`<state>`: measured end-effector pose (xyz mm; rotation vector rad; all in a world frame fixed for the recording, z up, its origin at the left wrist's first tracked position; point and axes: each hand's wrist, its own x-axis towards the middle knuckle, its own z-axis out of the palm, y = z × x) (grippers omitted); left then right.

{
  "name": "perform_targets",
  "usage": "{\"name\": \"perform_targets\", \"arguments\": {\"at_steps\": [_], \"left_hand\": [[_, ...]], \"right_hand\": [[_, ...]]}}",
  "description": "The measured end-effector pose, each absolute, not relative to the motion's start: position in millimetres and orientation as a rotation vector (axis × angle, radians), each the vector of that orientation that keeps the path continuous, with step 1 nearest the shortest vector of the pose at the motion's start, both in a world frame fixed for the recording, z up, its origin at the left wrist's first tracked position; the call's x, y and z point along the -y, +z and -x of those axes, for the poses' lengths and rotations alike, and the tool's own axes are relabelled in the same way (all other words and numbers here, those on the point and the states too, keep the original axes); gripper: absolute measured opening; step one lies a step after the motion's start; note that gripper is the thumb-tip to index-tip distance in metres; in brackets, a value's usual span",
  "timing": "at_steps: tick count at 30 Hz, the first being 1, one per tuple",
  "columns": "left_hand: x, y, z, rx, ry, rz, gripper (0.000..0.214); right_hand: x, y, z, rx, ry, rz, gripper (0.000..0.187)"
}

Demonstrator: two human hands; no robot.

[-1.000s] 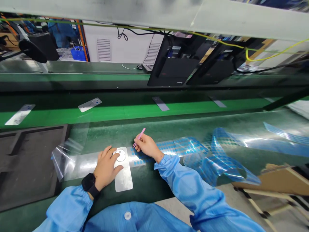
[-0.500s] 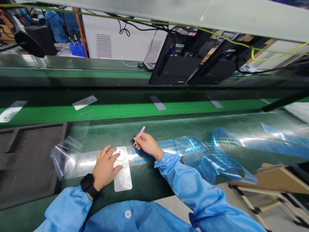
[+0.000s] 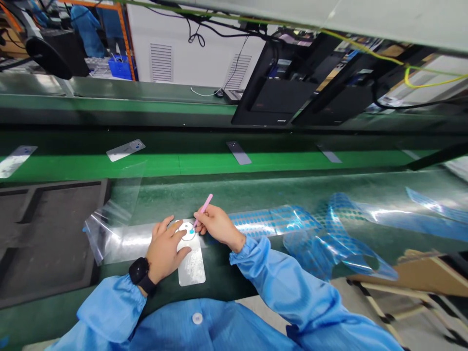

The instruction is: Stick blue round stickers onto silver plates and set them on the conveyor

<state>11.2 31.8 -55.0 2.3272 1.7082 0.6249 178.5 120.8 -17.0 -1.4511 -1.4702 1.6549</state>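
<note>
A silvery phone back cover (image 3: 192,265) with a round camera ring lies on the bench in front of me. My left hand (image 3: 166,248) rests flat over its left edge, fingers spread, touching it near the ring. Pink tweezers (image 3: 206,203) are pinched in my right hand (image 3: 218,225), their tip down at the ring beside a small blue dot sticker (image 3: 192,231). To the right of the cover, partly behind my right hand, runs a clear strip with rows of blue dot stickers (image 3: 270,220).
A dark foam tray (image 3: 66,234) sits at left, with curled clear film (image 3: 109,226) beside it. Crumpled blue-dotted film (image 3: 340,239) spreads to the right. Beyond, several phone covers (image 3: 126,150) lie on a green conveyor belt (image 3: 197,163). Monitors (image 3: 274,92) stand behind it.
My right hand has moved left with the tweezers, from the sticker strip to the cover's camera ring. A blue dot now shows at the ring. My left hand remains on the cover.
</note>
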Motion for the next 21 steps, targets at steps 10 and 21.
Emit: {"name": "perform_targets", "arguments": {"at_steps": [10,21], "left_hand": [[-30.9,-56.7,-11.7,-1.68,0.659,-2.356,0.031],[-30.2,-55.8,-11.3,-1.677,0.679,-2.35,0.031]], "right_hand": [[-124.1,-25.9,-175.7,1.444,1.657,1.511,0.015],[-122.3,-30.1,-175.8,1.477,1.634,1.504,0.015]]}}
